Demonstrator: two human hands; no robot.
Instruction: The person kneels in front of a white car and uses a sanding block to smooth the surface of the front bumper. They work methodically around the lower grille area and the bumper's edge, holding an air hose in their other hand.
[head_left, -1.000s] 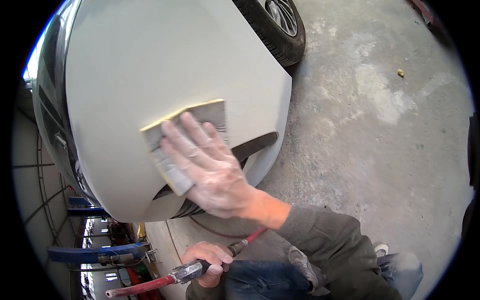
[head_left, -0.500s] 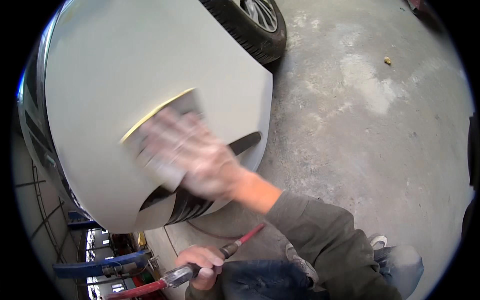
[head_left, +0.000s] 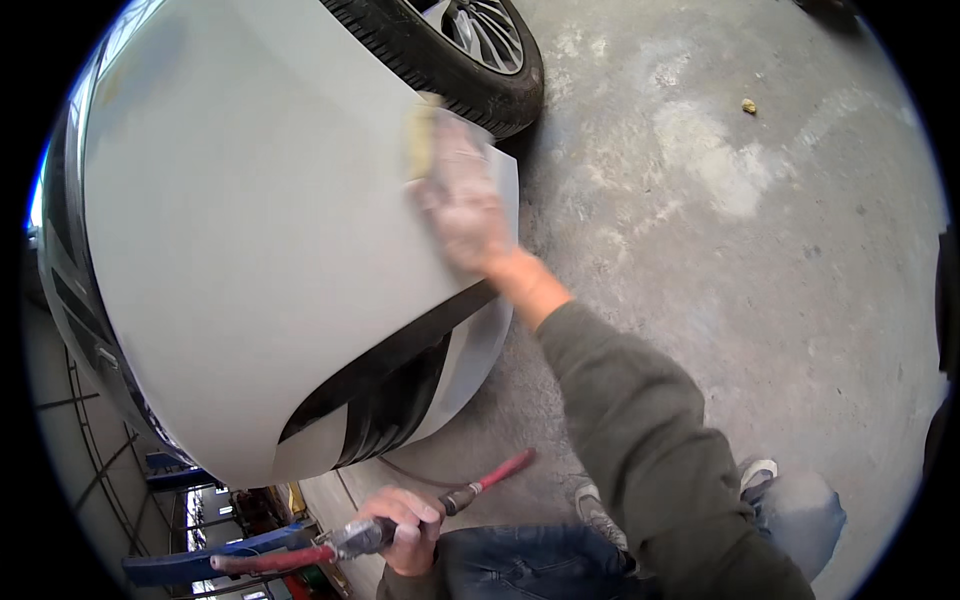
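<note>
My right hand (head_left: 465, 200), whitened with dust and smeared by motion, presses a yellow-edged pad (head_left: 423, 140) against the pale grey car bumper (head_left: 250, 250). Its fingers lie over the pad close to the bumper's edge by the wheel, hiding much of the pad. Lower down, my left hand (head_left: 402, 520) is closed round a red air hose (head_left: 275, 562) at its dark grey coupling (head_left: 362, 538). The hose sticks out on both sides of the fist, in front of my knees. A black grille opening (head_left: 400, 375) curves along the bumper below my right hand.
A tyre (head_left: 518, 90) with a spoked rim stands just beyond the bumper. Concrete floor (head_left: 700, 300) stretches to the right, with a small yellowish lump (head_left: 749, 106) on it. A blue metal beam (head_left: 180, 568) lies at lower left. My shoes (head_left: 600, 515) are near the bumper.
My right hand has swept the pad from the bumper's middle up and right to its edge by the wheel, uncovering the grille. My left hand keeps its grip on the hose.
</note>
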